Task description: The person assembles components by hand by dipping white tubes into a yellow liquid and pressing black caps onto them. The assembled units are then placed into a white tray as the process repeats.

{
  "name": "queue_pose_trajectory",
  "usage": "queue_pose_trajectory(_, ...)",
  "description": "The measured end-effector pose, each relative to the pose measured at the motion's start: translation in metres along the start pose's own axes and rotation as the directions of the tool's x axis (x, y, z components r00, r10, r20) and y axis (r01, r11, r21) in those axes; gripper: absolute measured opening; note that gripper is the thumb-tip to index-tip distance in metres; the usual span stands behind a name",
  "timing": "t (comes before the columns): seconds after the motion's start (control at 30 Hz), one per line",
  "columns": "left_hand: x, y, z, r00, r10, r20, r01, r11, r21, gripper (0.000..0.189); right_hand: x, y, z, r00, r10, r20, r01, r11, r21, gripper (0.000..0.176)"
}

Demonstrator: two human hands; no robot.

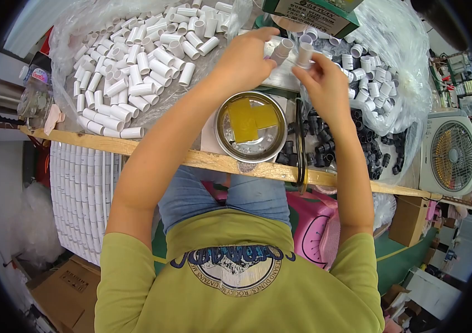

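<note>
At the back of the workbench, my left hand (250, 58) is closed around a short greyish-white plastic tube (282, 50), its open end facing up. Just to the right, my right hand (327, 83) pinches another whitish, slightly see-through tube (304, 54) between thumb and fingers, upright. The two tubes are side by side with a small gap. Beneath them is a pale metal surface, partly hidden by my hands. A green box with a printed label (316, 19) stands just beyond.
White tubes (147, 66) lie heaped on plastic sheeting at left. A steel bowl (220, 145) holds yellow pieces (242, 125). Short white fittings (377, 83) and black fittings (322, 147) are piled at right. A fan (451, 152) stands far right; the bench's wooden edge (191, 158) runs in front.
</note>
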State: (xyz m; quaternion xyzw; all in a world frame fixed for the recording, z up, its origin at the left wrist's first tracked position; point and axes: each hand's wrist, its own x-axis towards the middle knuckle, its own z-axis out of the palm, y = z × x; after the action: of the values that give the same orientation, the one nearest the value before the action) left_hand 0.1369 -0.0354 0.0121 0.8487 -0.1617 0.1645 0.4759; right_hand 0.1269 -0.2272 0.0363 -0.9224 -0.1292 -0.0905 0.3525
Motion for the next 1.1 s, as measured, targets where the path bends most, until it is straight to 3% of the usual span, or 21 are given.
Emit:
queue_pose_trajectory(0.07, 0.012, -0.003, -0.002, 0.951, -0.178, 0.252, 0.217, 0.967, -0.135, 0.041, 0.015, 0.004, 0.021, 0.992, -0.123, -0.008, 0.123, 0.992, -0.021, 0.034)
queue_pose_trajectory(0.1, 0.012, -0.001, -0.007, 0.947, -0.22, 0.235, 0.256, 0.957, -0.136, 0.04, 0.019, 0.003, 0.027, 0.983, -0.184, -0.01, 0.184, 0.982, -0.03, 0.033)
queue_pose_trajectory(0.2, 0.0, 0.002, -0.036, 0.938, -0.28, 0.203, 0.318, 0.929, -0.19, 0.035, 0.014, -0.006, 0.019, 0.988, -0.134, 0.075, 0.137, 0.99, -0.042, 0.041)
queue_pose_trajectory(0.23, -0.011, 0.002, -0.047, 0.894, -0.306, 0.328, 0.42, 0.827, -0.374, 0.033, 0.005, -0.01, 0.013, 0.989, -0.115, 0.088, 0.121, 0.99, -0.066, 0.042)
queue_pose_trajectory(0.27, -0.022, 0.002, -0.057, 0.84, -0.3, 0.452, 0.521, 0.675, -0.522, 0.031, -0.003, -0.019, 0.001, 0.979, 0.016, 0.202, -0.008, 0.999, -0.041, 0.041)
queue_pose_trajectory(0.3, -0.033, 0.003, -0.062, 0.782, -0.261, 0.566, 0.614, 0.481, -0.626, 0.029, -0.015, -0.024, -0.002, 0.968, -0.026, 0.25, -0.028, 0.977, 0.211, 0.039)
queue_pose_trajectory(0.37, -0.055, 0.009, -0.066, 0.683, -0.161, 0.713, 0.701, 0.419, -0.577, 0.028, -0.041, -0.034, -0.003, 0.943, -0.132, 0.306, -0.107, 0.75, 0.653, 0.034)
queue_pose_trajectory(0.4, -0.066, 0.014, -0.065, 0.622, -0.105, 0.776, 0.743, 0.39, -0.544, 0.028, -0.054, -0.037, 0.0, 0.918, -0.193, 0.348, -0.104, 0.727, 0.678, 0.032)
queue_pose_trajectory(0.43, -0.076, 0.02, -0.063, 0.637, -0.126, 0.76, 0.722, 0.442, -0.532, 0.027, -0.064, -0.039, 0.003, 0.888, -0.254, 0.382, -0.102, 0.703, 0.704, 0.029)
queue_pose_trajectory(0.47, -0.084, 0.027, -0.058, 0.654, -0.144, 0.743, 0.698, 0.496, -0.518, 0.026, -0.068, -0.04, 0.001, 0.884, -0.304, 0.355, 0.04, 0.806, 0.591, 0.023)
queue_pose_trajectory(0.5, -0.09, 0.034, -0.054, 0.67, -0.158, 0.725, 0.67, 0.548, -0.5, 0.026, -0.074, -0.041, 0.002, 0.915, -0.229, 0.331, 0.003, 0.827, 0.562, 0.021)
queue_pose_trajectory(0.57, -0.1, 0.049, -0.045, 0.909, -0.101, 0.404, 0.237, 0.923, -0.303, 0.026, -0.087, -0.042, 0.008, 0.959, -0.075, 0.274, -0.078, 0.859, 0.507, 0.02)
queue_pose_trajectory(0.63, -0.105, 0.061, -0.038, 0.98, 0.17, 0.101, -0.182, 0.974, 0.134, 0.029, -0.095, -0.041, 0.015, 0.982, -0.015, 0.189, -0.082, 0.863, 0.498, 0.022)
queue_pose_trajectory(0.67, -0.107, 0.06, -0.034, 0.963, 0.266, 0.043, -0.269, 0.949, 0.164, 0.034, -0.098, -0.043, 0.012, 0.984, -0.003, 0.177, -0.085, 0.868, 0.489, 0.023)
queue_pose_trajectory(0.8, -0.112, 0.059, -0.034, 0.945, 0.319, 0.072, -0.326, 0.903, 0.281, 0.034, -0.107, -0.048, 0.01, 0.984, 0.066, 0.167, -0.14, 0.863, 0.485, 0.026)
queue_pose_trajectory(0.87, -0.111, 0.056, -0.038, 0.953, 0.29, 0.091, -0.304, 0.911, 0.28, 0.029, -0.101, -0.04, 0.002, 0.991, 0.012, 0.132, -0.07, 0.895, 0.44, 0.028)
queue_pose_trajectory(0.9, -0.105, 0.052, -0.044, 0.986, 0.146, 0.076, -0.16, 0.959, 0.233, 0.028, -0.097, -0.034, -0.004, 0.993, -0.017, 0.121, -0.035, 0.907, 0.42, 0.03)
queue_pose_trajectory(0.93, -0.098, 0.045, -0.051, 0.998, -0.005, 0.066, -0.007, 0.982, 0.186, 0.027, -0.091, -0.022, -0.015, 0.992, 0.069, 0.107, -0.1, 0.94, 0.326, 0.03)
queue_pose_trajectory(0.97, -0.091, 0.029, -0.06, 0.999, -0.05, -0.002, 0.049, 0.968, 0.245, 0.026, -0.085, -0.01, -0.022, 0.994, 0.106, 0.008, -0.106, 0.982, 0.154, 0.023)
queue_pose_trajectory(1.03, -0.077, -0.008, -0.078, 0.994, -0.072, -0.085, 0.098, 0.932, 0.348, 0.024, -0.08, 0.015, -0.039, 0.998, 0.065, 0.008, -0.061, 0.976, -0.209, 0.012)
queue_pose_trajectory(1.1, -0.064, -0.023, -0.081, 0.987, -0.143, -0.069, 0.158, 0.852, 0.5, 0.022, -0.081, 0.035, -0.039, 0.995, -0.043, 0.095, 0.073, 0.938, -0.338, 0.012)
